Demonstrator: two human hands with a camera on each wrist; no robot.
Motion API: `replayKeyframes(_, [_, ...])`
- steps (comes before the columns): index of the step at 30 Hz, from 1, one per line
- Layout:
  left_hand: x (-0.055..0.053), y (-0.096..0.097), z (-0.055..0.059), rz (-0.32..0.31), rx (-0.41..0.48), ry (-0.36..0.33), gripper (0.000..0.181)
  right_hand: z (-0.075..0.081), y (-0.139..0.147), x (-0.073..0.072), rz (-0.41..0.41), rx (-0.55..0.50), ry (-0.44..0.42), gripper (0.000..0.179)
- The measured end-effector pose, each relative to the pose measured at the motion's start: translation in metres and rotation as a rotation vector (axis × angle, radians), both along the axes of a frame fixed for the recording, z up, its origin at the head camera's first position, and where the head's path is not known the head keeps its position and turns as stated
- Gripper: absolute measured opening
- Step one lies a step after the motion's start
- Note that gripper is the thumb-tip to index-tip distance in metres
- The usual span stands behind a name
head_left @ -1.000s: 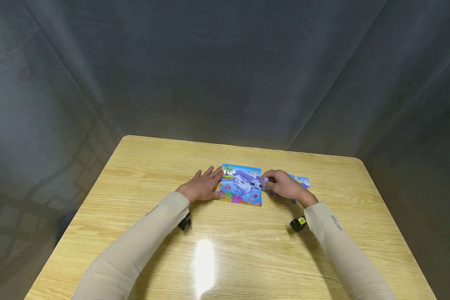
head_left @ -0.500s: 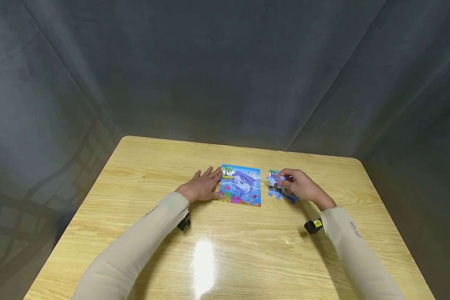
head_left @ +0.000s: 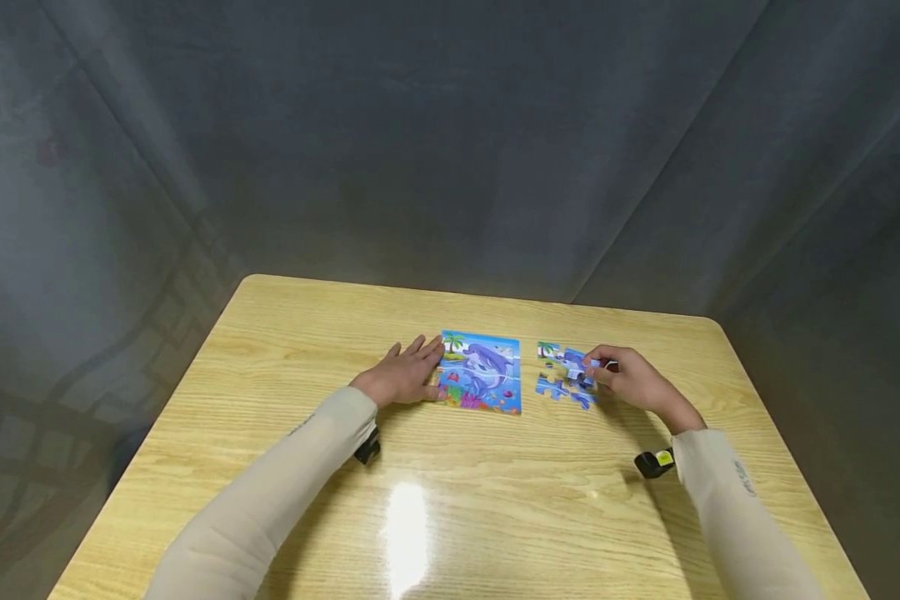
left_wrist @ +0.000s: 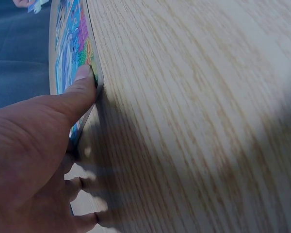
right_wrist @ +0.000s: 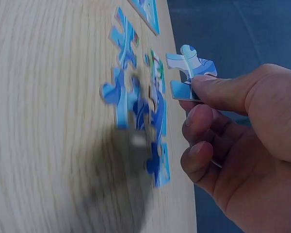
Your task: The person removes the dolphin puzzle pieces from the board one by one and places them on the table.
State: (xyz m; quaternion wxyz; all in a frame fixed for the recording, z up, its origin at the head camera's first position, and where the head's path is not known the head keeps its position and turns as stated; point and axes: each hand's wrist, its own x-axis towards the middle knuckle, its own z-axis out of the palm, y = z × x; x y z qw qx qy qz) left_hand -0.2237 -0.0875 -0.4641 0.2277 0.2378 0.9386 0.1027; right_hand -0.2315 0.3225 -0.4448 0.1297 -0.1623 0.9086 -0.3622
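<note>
A square picture board (head_left: 482, 373) with a dolphin and sea scene lies flat on the table. My left hand (head_left: 405, 373) is spread at its left edge, and in the left wrist view the thumb (left_wrist: 83, 77) rests on the board's corner. To the right of the board is a group of flat jigsaw pieces (head_left: 551, 386), some joined together. My right hand (head_left: 633, 382) is above the right side of this group. Between thumb and fingers it pinches a blue and white jigsaw piece (right_wrist: 196, 63), held off the table in the right wrist view.
The light wood table (head_left: 495, 500) has rounded far corners, and a grey curtain (head_left: 450, 150) hangs behind it. Black wrist cameras (head_left: 654, 463) sit under both sleeves. A bright light reflection lies on the near part of the tabletop.
My right hand has moved to the right, away from the board's right edge, across to the right side of the jigsaw pieces. The left hand and board have stayed in place.
</note>
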Motion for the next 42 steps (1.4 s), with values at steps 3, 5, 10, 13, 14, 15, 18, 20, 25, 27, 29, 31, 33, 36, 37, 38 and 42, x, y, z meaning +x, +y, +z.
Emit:
replayKeyframes(3, [0.0, 0.001, -0.001, 0.005, 0.007, -0.005, 0.093, 0.0, 0.009, 0.003, -0.021, -0.003, -0.005, 0.014])
replayKeyframes(5, [0.0, 0.001, -0.001, 0.005, 0.004, -0.004, 0.093, 0.0, 0.014, 0.006, -0.024, -0.001, -0.006, 0.014])
replayKeyframes(10, [-0.001, 0.002, -0.002, 0.001, -0.012, 0.006, 0.093, -0.001, 0.029, 0.011, -0.038, 0.019, 0.008, 0.015])
replayKeyframes(13, [-0.001, 0.002, -0.002, 0.0, -0.016, 0.006, 0.094, -0.002, 0.036, 0.014, -0.052, 0.03, 0.015, 0.014])
replayKeyframes(14, [-0.001, 0.002, -0.002, 0.0, -0.017, 0.005, 0.094, -0.002, 0.038, 0.015, -0.056, 0.034, 0.014, 0.014])
replayKeyframes(15, [-0.001, 0.002, -0.002, 0.0, -0.017, 0.006, 0.094, -0.002, 0.039, 0.015, -0.061, 0.035, 0.013, 0.014])
replayKeyframes(18, [-0.001, 0.001, -0.002, 0.001, -0.018, 0.006, 0.094, -0.002, 0.044, 0.018, -0.066, 0.04, 0.006, 0.015])
replayKeyframes(20, [-0.001, 0.001, -0.002, 0.003, -0.015, 0.005, 0.094, -0.002, 0.046, 0.019, -0.067, 0.037, 0.001, 0.015])
replayKeyframes(25, [-0.001, 0.002, -0.002, 0.009, -0.004, 0.0, 0.093, -0.003, 0.05, 0.021, -0.062, 0.04, -0.021, 0.015])
replayKeyframes(27, [-0.001, 0.002, -0.002, 0.008, -0.002, 0.0, 0.093, -0.005, 0.051, 0.022, -0.064, 0.045, -0.033, 0.015])
replayKeyframes(29, [-0.001, 0.001, -0.001, 0.008, 0.0, 0.001, 0.093, -0.007, 0.052, 0.022, -0.068, 0.042, -0.044, 0.015])
replayKeyframes(31, [-0.001, 0.001, -0.001, 0.006, -0.001, 0.003, 0.094, -0.009, 0.052, 0.022, -0.071, 0.035, -0.057, 0.014])
replayKeyframes(33, [-0.001, 0.0, -0.001, 0.004, -0.002, 0.004, 0.094, -0.011, 0.051, 0.023, -0.071, 0.028, -0.068, 0.014])
replayKeyframes(36, [-0.001, 0.0, -0.002, 0.002, -0.002, 0.003, 0.094, -0.014, 0.05, 0.023, -0.074, 0.029, -0.076, 0.013])
replayKeyframes(37, [-0.001, 0.0, -0.002, 0.001, -0.002, 0.003, 0.094, -0.015, 0.05, 0.023, -0.075, 0.033, -0.075, 0.013])
replayKeyframes(38, [-0.001, -0.001, -0.001, 0.001, -0.002, 0.002, 0.095, -0.015, 0.05, 0.024, -0.076, 0.037, -0.075, 0.013])
replayKeyframes(42, [-0.001, -0.002, 0.0, -0.002, -0.009, 0.009, 0.095, -0.018, 0.048, 0.023, -0.088, 0.073, -0.055, 0.015])
